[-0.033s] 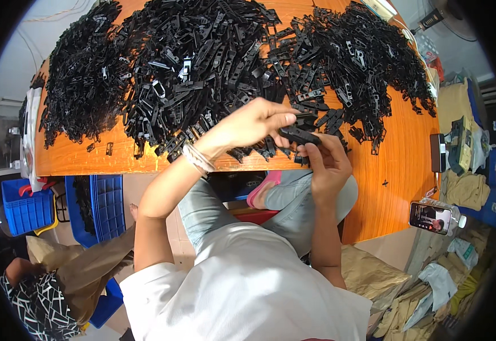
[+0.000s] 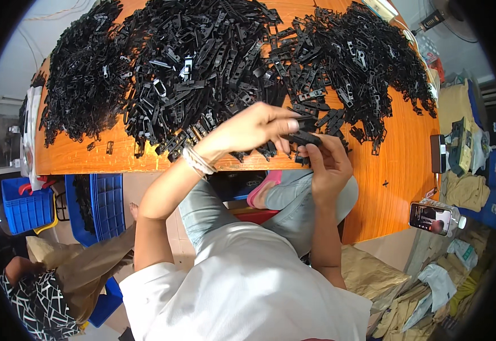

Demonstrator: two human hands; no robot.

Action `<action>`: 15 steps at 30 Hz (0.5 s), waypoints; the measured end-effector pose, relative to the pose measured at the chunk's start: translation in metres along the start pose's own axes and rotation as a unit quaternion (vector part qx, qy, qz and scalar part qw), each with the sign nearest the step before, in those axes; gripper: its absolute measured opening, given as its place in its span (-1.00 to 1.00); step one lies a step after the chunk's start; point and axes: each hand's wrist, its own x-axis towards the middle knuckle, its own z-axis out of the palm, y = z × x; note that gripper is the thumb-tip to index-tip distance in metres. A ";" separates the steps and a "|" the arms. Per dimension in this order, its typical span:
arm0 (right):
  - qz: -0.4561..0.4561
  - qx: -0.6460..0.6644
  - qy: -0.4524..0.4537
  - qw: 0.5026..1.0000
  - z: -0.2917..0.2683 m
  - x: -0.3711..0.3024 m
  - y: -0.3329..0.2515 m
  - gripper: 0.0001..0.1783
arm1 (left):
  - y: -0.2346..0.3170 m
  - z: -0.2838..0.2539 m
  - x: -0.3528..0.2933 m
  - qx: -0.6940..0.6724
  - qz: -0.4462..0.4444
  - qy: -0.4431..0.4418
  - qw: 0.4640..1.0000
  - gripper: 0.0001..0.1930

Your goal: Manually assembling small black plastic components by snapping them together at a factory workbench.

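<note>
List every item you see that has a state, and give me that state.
Left hand: closed on a black piece
Right hand: pinching that piece's right end
Black piece: held between both hands
Black parts: loose, heaped
Phone: screen lit, on its side
Blue crate: open, holding dark parts
Bracelet: worn, left wrist

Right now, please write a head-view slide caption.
Left hand and right hand at a black part, before heaped black pieces on the table.
</note>
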 end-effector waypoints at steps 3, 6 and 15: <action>-0.001 -0.007 -0.001 1.000 0.001 -0.003 -0.002 -0.82 | 0.007 0.014 -0.021 0.150 0.094 0.055 0.983 -0.64; -0.029 -0.034 -0.058 0.997 0.002 0.000 -0.003 -0.74 | 0.001 0.015 -0.031 0.261 0.152 0.115 0.946 -0.70; 0.000 -0.119 -0.121 0.985 0.008 -0.004 -0.007 -0.67 | -0.006 0.013 -0.058 0.273 0.139 0.098 0.947 -0.65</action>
